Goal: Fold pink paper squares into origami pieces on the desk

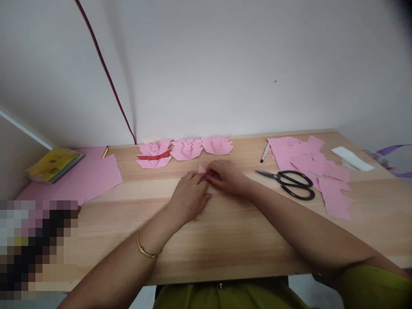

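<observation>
Near the middle of the table, my left hand [189, 195] presses its fingers onto a small piece of pink paper [201, 169]. Most of that paper is hidden under my fingers; one pointed corner sticks out beyond them. My right hand [228, 177] is closed, its thumb and fingertips pinching the right side of the same paper, touching my left fingertips. Behind my hands stand several folded pink paper pieces [186, 149] in a row along the wall, and a red strip [154, 155] shows among the leftmost ones.
Black-handled scissors [294, 182] lie right of my hands, with a pen [265, 152] and pink paper scraps [334, 197] around them. A white strip [352, 159] is far right. At left, a yellow package [54, 165] rests on pink sheets [104, 176]. A cable [106, 68] hangs down the wall.
</observation>
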`<state>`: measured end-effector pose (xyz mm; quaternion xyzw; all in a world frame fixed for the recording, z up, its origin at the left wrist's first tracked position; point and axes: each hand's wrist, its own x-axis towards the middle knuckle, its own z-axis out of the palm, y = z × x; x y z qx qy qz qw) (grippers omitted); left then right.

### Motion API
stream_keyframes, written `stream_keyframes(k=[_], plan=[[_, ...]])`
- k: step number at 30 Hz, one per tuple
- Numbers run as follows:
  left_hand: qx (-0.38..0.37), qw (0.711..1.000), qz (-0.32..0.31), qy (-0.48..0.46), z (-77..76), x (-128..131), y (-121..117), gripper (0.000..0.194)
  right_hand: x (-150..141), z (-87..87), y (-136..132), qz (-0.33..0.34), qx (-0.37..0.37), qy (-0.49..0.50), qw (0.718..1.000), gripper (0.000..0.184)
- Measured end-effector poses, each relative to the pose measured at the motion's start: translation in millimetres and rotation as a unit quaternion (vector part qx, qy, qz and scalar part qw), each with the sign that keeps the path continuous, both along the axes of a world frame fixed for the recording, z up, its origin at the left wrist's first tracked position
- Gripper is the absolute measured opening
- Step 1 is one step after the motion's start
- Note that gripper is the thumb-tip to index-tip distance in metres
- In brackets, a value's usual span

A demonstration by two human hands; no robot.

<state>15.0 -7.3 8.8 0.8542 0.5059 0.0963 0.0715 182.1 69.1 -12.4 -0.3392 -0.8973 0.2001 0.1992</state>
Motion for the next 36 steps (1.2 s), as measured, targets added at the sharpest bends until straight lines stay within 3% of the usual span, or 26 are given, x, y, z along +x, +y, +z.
stream_keyframes(k=[36], plan=[[0.007, 1.0, 0.001, -0.01, -1.9, -0.1, 0.1, 0.02, 0.3, -1.5, -0.3, 0.001, 0.006, -0.004, 1.0, 0.009]])
